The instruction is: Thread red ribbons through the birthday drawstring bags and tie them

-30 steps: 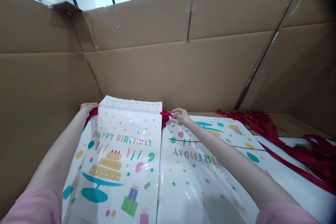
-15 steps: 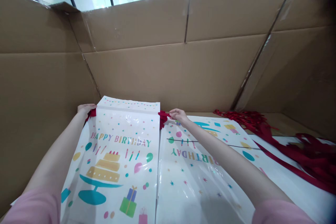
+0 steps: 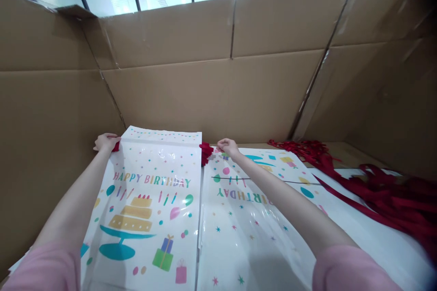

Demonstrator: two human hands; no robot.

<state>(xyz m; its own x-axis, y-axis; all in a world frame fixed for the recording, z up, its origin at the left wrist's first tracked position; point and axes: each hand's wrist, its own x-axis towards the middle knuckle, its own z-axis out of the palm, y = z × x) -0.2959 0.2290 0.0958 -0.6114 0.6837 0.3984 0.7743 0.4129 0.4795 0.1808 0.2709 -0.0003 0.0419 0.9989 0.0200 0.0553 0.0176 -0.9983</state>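
A flat, glossy white birthday bag (image 3: pixel 146 204), printed with a cake, candles and presents, lies in front of me with its lettering upright. My left hand (image 3: pixel 106 142) is at its upper left edge, fingers closed on a red ribbon (image 3: pixel 116 146). From the bag's upper right edge sticks out a bunched red ribbon (image 3: pixel 205 153). My right hand (image 3: pixel 228 146) is just right of that bunch, apart from it, with fingertips pinched together and nothing visible in them. Beneath my right forearm lies a second birthday bag (image 3: pixel 235 227), its lettering upside down.
Tall cardboard walls (image 3: pixel 177 86) rise at the back and on both sides. A heap of loose red ribbons (image 3: pixel 392 195) lies at the right, over more white bags. A thin dark line (image 3: pixel 262 180) crosses the second bag.
My right hand has let go of the red ribbon at the bag's right edge, leaving a small gap. My left hand stays at the left edge. The view has shifted slightly right.
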